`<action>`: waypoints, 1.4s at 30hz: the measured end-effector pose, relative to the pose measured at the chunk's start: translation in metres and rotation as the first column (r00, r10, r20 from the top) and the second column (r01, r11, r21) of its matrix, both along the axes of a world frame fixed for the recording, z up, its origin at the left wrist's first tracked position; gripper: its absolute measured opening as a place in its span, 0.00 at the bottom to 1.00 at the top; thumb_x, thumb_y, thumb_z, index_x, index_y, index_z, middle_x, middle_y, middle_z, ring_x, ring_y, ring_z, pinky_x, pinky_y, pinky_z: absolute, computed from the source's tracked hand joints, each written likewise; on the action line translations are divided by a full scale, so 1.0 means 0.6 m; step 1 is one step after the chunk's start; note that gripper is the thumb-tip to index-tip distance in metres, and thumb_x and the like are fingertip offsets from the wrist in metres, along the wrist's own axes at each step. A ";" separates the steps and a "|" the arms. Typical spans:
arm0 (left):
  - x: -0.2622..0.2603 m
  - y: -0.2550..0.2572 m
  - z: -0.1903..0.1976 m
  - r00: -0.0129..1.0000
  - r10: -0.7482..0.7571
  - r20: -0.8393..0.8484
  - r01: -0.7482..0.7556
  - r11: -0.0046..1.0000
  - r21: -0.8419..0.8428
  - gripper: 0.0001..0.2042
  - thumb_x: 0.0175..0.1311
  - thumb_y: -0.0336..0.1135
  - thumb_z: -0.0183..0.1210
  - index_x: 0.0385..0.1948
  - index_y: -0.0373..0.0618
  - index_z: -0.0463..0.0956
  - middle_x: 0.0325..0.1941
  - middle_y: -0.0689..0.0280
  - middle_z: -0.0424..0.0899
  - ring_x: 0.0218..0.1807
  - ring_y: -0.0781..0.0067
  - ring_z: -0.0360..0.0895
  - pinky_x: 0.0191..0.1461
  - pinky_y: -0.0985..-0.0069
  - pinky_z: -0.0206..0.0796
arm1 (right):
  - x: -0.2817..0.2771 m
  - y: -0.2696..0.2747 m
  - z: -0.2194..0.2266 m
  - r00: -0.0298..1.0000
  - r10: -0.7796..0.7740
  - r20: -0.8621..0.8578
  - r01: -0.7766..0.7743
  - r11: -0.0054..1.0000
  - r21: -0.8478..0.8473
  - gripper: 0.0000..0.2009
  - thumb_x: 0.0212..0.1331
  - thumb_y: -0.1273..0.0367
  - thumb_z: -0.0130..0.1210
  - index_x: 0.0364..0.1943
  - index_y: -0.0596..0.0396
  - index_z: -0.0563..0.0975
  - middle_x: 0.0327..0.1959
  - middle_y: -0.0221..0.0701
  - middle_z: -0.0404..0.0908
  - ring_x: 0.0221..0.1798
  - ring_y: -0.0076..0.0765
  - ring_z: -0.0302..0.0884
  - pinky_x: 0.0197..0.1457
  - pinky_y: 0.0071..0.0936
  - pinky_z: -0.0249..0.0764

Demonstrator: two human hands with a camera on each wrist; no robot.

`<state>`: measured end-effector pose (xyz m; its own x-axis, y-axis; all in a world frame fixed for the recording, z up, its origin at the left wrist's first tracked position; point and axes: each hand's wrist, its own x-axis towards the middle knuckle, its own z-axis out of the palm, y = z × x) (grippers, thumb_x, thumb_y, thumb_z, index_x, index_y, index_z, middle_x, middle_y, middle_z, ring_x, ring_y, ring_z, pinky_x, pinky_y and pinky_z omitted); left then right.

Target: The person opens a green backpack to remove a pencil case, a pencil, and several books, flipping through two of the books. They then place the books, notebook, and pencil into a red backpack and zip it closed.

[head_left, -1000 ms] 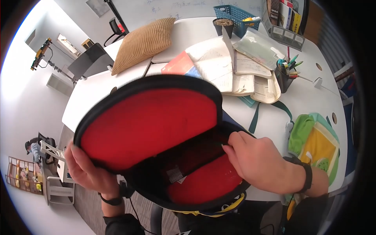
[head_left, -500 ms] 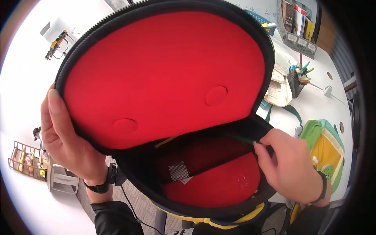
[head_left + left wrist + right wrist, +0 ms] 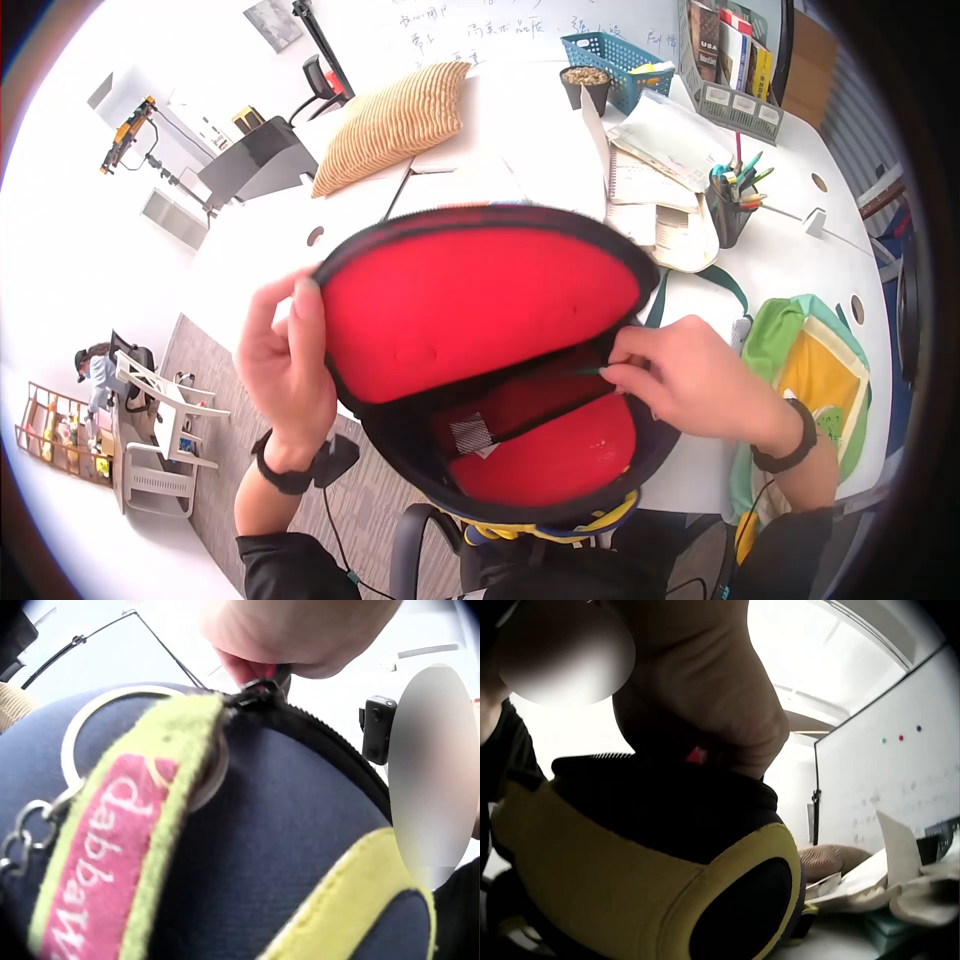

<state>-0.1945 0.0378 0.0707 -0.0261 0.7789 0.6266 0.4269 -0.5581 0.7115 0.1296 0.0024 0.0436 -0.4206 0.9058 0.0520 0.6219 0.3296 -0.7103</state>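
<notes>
A navy and yellow bag with a red lining (image 3: 545, 455) hangs open below the head camera, its flap (image 3: 470, 310) raised. My left hand (image 3: 290, 370) grips the flap's zipped edge at the left, thumb on the red side. At the bag's right rim my right hand (image 3: 700, 385) pinches a thin green item (image 3: 588, 371), mostly hidden in the dark interior. A mesh patch and a white label lie inside. In the left wrist view a pink and green tag (image 3: 112, 840) with a ring hangs on the navy outside; the right wrist view shows the yellow side (image 3: 607, 862).
Behind the bag stands a white table (image 3: 790, 250) with a striped cushion (image 3: 395, 125), papers (image 3: 650, 180), a pen holder (image 3: 732, 205), a blue basket (image 3: 620, 70) and a book rack (image 3: 735, 105). A green and yellow cloth bag (image 3: 815, 375) lies at the right.
The flap rose close to the camera, then dropped back lower and farther away. My left hand still grips its edge and has shifted right; the green item shows less than half a second ago.
</notes>
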 end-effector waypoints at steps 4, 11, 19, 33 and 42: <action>-0.007 -0.017 -0.017 0.981 0.019 -0.193 -0.044 0.991 -0.128 0.10 0.74 0.29 0.55 0.51 0.34 0.76 0.18 0.73 0.79 0.23 0.92 0.68 0.27 0.88 0.55 | 0.051 -0.002 0.025 0.953 -0.161 -0.256 0.045 0.913 -0.405 0.09 0.66 0.67 0.58 0.34 0.59 0.80 0.26 0.35 0.86 0.21 0.29 0.81 0.24 0.23 0.74; -0.060 -0.001 -0.065 0.802 -0.352 -0.483 -0.062 0.755 -0.653 0.25 0.65 0.41 0.66 0.59 0.39 0.69 0.24 0.58 0.86 0.22 0.63 0.81 0.30 0.71 0.69 | 0.169 0.011 0.011 0.866 -0.301 -0.399 0.057 0.852 -0.520 0.12 0.71 0.66 0.54 0.32 0.60 0.77 0.26 0.34 0.85 0.18 0.19 0.76 0.19 0.16 0.69; -0.090 -0.051 -0.070 0.329 -0.717 -0.614 0.111 0.675 -0.729 0.53 0.37 0.46 0.79 0.72 0.50 0.59 0.64 0.60 0.78 0.60 0.50 0.66 0.68 0.60 0.58 | 0.191 0.022 -0.046 0.795 -0.597 -0.105 0.551 0.785 -0.283 0.16 0.68 0.64 0.55 0.52 0.61 0.75 0.28 0.32 0.85 0.19 0.20 0.76 0.18 0.19 0.69; -0.042 -0.078 -0.118 -0.043 -0.517 -0.855 0.285 0.813 -0.507 0.33 0.63 0.40 0.62 0.72 0.69 0.61 0.75 0.69 0.65 0.76 0.62 0.59 0.62 0.61 0.65 | 0.165 -0.070 -0.034 0.908 -0.332 0.257 0.380 0.910 -0.165 0.14 0.61 0.65 0.60 0.46 0.59 0.79 0.31 0.38 0.86 0.29 0.44 0.84 0.36 0.34 0.77; -0.080 -0.041 -0.089 0.427 -0.383 -0.819 0.518 0.846 -0.125 0.13 0.69 0.33 0.54 0.51 0.61 0.83 0.53 0.74 0.88 0.55 0.77 0.84 0.46 0.79 0.66 | 0.145 -0.071 -0.043 0.943 -0.250 0.221 0.293 0.936 -0.192 0.13 0.57 0.67 0.63 0.44 0.59 0.80 0.31 0.40 0.86 0.31 0.45 0.85 0.37 0.33 0.79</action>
